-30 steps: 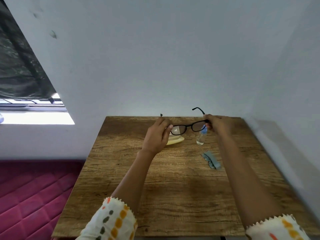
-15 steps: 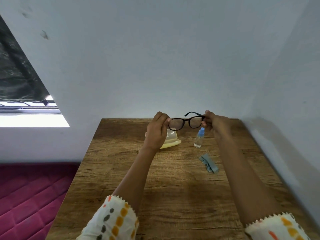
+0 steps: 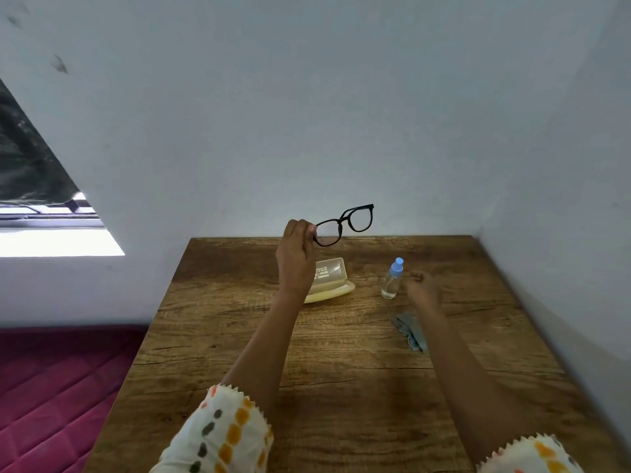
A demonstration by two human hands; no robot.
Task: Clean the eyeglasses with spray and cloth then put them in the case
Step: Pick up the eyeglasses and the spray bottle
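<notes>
My left hand (image 3: 296, 257) pinches the left end of the black-framed eyeglasses (image 3: 345, 222) and holds them up above the table, in front of the wall. Behind that hand lies the open pale yellow case (image 3: 333, 280) on the wooden table (image 3: 341, 370). A small clear spray bottle with a blue cap (image 3: 392, 278) stands upright to the right of the case. My right hand (image 3: 421, 289), blurred, is low over the table just right of the bottle and holds nothing. A crumpled grey-blue cloth (image 3: 409, 331) lies on the table, partly hidden by my right forearm.
White walls close the table in at the back and on the right. A magenta quilted mattress (image 3: 51, 387) lies lower down on the left. A window with a bright sill (image 3: 51, 240) is at the far left.
My right hand let go of the eyeglasses and dropped down beside the spray bottle. My left hand alone now holds the glasses, raised a little higher.
</notes>
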